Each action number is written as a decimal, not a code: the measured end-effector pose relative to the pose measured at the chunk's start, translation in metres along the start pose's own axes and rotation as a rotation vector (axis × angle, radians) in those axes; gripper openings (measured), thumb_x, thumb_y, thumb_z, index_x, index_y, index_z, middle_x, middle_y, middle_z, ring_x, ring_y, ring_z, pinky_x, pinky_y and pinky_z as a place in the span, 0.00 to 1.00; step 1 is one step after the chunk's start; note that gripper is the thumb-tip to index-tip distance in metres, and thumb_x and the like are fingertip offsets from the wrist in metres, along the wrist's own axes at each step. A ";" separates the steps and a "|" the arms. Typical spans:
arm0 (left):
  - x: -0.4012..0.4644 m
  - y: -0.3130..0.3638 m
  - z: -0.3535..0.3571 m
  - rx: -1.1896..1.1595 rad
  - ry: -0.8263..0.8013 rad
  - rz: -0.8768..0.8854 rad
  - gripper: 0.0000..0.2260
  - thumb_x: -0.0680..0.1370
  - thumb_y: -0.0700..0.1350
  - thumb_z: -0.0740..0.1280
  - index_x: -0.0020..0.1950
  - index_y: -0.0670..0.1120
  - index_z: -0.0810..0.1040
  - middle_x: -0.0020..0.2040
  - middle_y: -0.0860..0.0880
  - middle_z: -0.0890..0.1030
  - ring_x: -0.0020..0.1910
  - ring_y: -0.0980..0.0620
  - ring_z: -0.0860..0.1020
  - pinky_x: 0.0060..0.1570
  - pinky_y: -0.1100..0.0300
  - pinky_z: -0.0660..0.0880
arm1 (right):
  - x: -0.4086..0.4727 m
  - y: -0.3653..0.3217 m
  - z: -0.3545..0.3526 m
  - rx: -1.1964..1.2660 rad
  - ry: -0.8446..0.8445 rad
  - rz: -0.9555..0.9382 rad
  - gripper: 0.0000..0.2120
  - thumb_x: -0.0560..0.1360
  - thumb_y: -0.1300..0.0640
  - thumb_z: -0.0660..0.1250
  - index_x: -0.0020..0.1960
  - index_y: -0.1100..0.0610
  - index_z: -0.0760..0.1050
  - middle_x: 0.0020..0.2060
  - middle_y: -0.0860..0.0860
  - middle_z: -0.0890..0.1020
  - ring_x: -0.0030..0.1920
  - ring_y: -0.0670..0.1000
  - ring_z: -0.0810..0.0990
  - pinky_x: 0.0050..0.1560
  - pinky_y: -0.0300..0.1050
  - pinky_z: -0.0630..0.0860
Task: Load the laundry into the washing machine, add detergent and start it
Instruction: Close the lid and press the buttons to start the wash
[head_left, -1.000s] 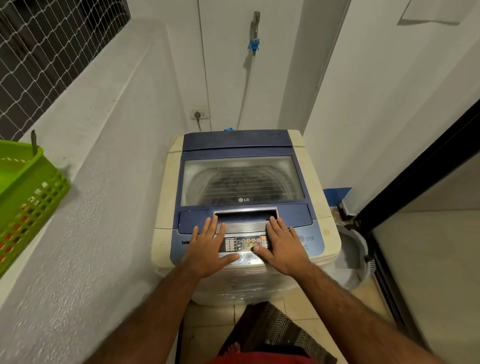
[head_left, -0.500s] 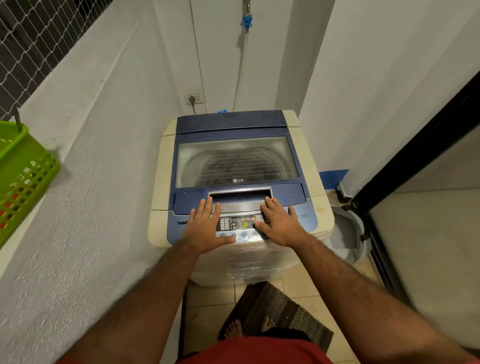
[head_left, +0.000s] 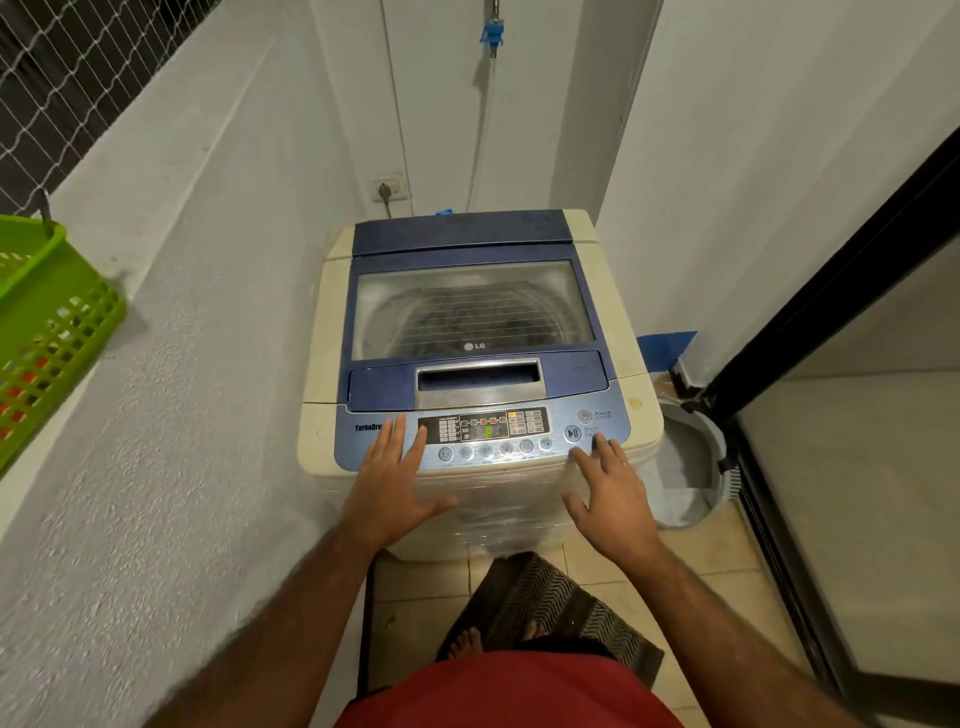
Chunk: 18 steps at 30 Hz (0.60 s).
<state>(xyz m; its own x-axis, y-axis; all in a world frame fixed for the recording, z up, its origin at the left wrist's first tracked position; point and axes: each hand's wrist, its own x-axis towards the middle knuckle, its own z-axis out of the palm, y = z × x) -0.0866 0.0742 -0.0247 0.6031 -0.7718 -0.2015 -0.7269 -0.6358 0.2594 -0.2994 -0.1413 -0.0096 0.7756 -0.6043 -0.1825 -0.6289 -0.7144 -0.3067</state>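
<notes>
Two open hands at the washer's front edge

Head view: Both hands are seen flat, fingers straight and spread wide, nothing held. The left hand is placed at the left end of the control panel, its fingertips over the panel's edge beside the printed lettering. The right hand is positioned at the right end, fingertips just below the start/pause button; actual contact cannot be confirmed. The washing machine is located in the corner against the back wall, its lid closed, with dark laundry faintly visible through the window. A lit green digit is noted on the display. A green basket is observed on the ledge at left. A patterned mat lies on the tiled floor.
</notes>
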 end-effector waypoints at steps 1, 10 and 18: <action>-0.001 0.000 0.001 0.004 0.003 -0.002 0.56 0.61 0.83 0.44 0.79 0.48 0.47 0.79 0.42 0.43 0.78 0.43 0.40 0.74 0.45 0.45 | -0.007 0.001 0.003 0.004 0.011 0.018 0.29 0.76 0.48 0.64 0.76 0.52 0.63 0.78 0.58 0.59 0.79 0.58 0.53 0.74 0.55 0.59; -0.007 0.002 0.003 0.060 -0.001 -0.012 0.57 0.60 0.83 0.41 0.79 0.48 0.46 0.79 0.42 0.42 0.78 0.42 0.41 0.73 0.48 0.42 | -0.045 0.010 0.020 -0.008 -0.047 0.080 0.33 0.76 0.45 0.64 0.78 0.52 0.59 0.78 0.58 0.58 0.78 0.57 0.55 0.76 0.54 0.59; -0.001 0.001 0.002 0.045 -0.011 -0.014 0.58 0.59 0.83 0.41 0.79 0.46 0.47 0.79 0.41 0.44 0.78 0.41 0.42 0.74 0.44 0.45 | -0.031 -0.013 0.010 -0.037 -0.097 0.010 0.34 0.75 0.46 0.66 0.77 0.49 0.55 0.64 0.53 0.73 0.62 0.54 0.73 0.58 0.49 0.75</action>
<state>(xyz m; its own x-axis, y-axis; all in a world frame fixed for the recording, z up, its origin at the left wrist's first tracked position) -0.0885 0.0739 -0.0266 0.6097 -0.7628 -0.2153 -0.7328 -0.6460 0.2136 -0.3145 -0.1098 -0.0091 0.7700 -0.5757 -0.2751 -0.6366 -0.7223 -0.2703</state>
